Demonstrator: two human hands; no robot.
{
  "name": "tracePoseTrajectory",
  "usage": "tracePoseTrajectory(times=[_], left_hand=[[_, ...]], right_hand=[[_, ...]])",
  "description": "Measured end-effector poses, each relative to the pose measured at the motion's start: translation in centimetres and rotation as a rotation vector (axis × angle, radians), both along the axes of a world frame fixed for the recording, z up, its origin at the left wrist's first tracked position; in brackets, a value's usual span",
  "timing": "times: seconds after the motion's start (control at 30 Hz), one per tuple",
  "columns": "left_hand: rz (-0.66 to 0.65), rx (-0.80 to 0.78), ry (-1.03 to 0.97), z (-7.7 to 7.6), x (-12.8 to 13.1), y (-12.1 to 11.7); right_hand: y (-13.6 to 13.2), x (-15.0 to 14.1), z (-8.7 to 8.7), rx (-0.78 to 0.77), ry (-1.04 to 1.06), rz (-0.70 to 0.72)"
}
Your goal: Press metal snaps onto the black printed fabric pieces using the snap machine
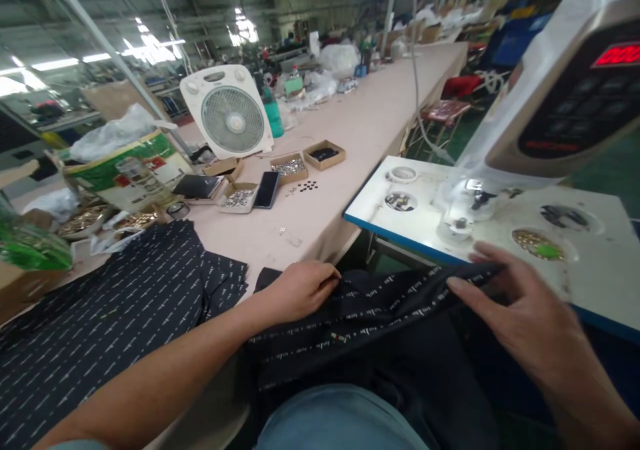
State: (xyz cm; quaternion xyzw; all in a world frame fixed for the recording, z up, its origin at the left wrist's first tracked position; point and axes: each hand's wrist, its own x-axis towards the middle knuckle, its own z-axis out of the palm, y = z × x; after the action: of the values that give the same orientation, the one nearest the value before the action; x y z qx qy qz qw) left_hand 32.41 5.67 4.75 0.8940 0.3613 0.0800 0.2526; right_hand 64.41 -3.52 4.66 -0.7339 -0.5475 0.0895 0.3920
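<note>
A dark piece of fabric (370, 317) with rows of small white print is stretched across my lap between both hands. My left hand (307, 290) pinches its upper edge near the table's front. On the other side, my right hand (515, 303) grips the far end between thumb and fingers, close to the machine's white worktop. The machine (560, 97) has a red lit display, and its pressing head (460, 220) stands just beyond my right hand. Part of the fabric hangs below in shadow.
More dark printed fabric (125, 323) lies on the table at left. Small boxes of metal parts (239, 198), a phone (267, 190) and a white box fan (230, 113) stand behind it. The white worktop (425, 183) has round wells holding small parts.
</note>
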Motion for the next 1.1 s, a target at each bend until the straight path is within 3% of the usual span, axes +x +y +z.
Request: tracePoseTrajectory(times=[0.07, 0.1, 0.17, 0.27, 0.37, 0.47, 0.57, 0.7, 0.8, 0.93, 1.1], left_hand=[[-0.016, -0.030, -0.095, 0.9, 1.1, 0.2], [-0.033, -0.047, -0.137, 1.3, 1.6, 0.3], [-0.061, -0.065, -0.196, 2.2, 2.7, 0.4], [-0.068, -0.044, -0.260, 3.1, 3.9, 0.5], [-0.057, -0.034, -0.294, 3.7, 4.3, 0.8], [-0.058, -0.106, -0.258, 4.2, 4.2, 1.6], [-0.113, -0.236, -0.141, 4.2, 3.9, 2.6], [-0.258, -0.423, -0.006, 2.7, 3.7, 2.9], [-0.291, -0.457, 0.069, 1.3, 3.7, 2.4], [-0.238, -0.567, -0.093, 0.5, 3.6, 2.0], [-0.180, -0.715, -0.237, -0.4, 3.9, 1.9]], right_hand=[[-0.6, -0.7, 2.2, 0.228, -0.276, -0.070], [-0.8, -1.5, 3.2, 0.313, -0.381, -0.018], [-0.7, -3.3, 4.3, 0.336, -0.490, 0.224], [0.2, -5.6, 3.6, 0.054, -0.421, 0.571], [1.5, -6.0, 1.7, -0.319, -0.120, 0.704], [2.3, -5.2, 1.0, -0.417, 0.153, 0.692], [2.8, -4.6, 1.3, -0.422, 0.248, 0.618], [2.9, -5.0, 1.6, -0.402, 0.287, 0.536], [2.6, -5.3, 1.5, -0.448, 0.274, 0.590], [2.3, -5.1, 0.9, -0.529, 0.301, 0.665], [2.2, -4.9, 0.2, -0.574, 0.308, 0.647]])
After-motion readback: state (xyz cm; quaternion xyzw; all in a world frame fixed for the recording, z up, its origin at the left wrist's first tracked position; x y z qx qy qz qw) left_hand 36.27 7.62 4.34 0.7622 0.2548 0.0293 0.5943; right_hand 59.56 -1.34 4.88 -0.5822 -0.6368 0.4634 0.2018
